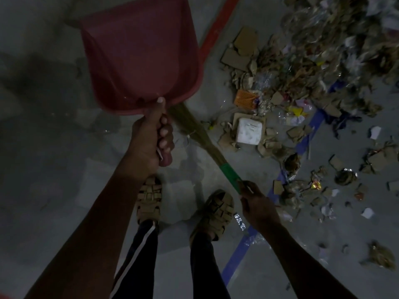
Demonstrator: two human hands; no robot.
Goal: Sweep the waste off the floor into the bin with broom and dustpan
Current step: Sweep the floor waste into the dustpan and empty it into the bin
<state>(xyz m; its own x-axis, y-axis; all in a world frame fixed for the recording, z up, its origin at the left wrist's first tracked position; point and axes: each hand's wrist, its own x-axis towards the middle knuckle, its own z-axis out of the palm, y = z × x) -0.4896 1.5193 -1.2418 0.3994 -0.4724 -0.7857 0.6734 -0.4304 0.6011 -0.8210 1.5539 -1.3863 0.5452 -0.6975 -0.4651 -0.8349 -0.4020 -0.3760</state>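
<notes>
My left hand (149, 139) grips the handle of a red dustpan (140, 52), held up off the floor with its pan pointing away from me and nothing visible inside it. My right hand (257, 203) holds the green-wrapped handle of a straw broom (198, 132); its bristle end runs up behind the dustpan and is hidden there. Waste (313, 87) lies spread over the grey floor on the right: cardboard scraps, dry leaves, plastic wrappers, a white box (248, 131) and an orange packet (246, 98). No bin is in view.
My two sandalled feet (149, 199) (213, 214) stand at the bottom middle. A blue tape line (237, 257) runs diagonally through the waste, and a red line (218, 24) crosses the floor at the top. Bare grey floor (43, 104) stretches to the left.
</notes>
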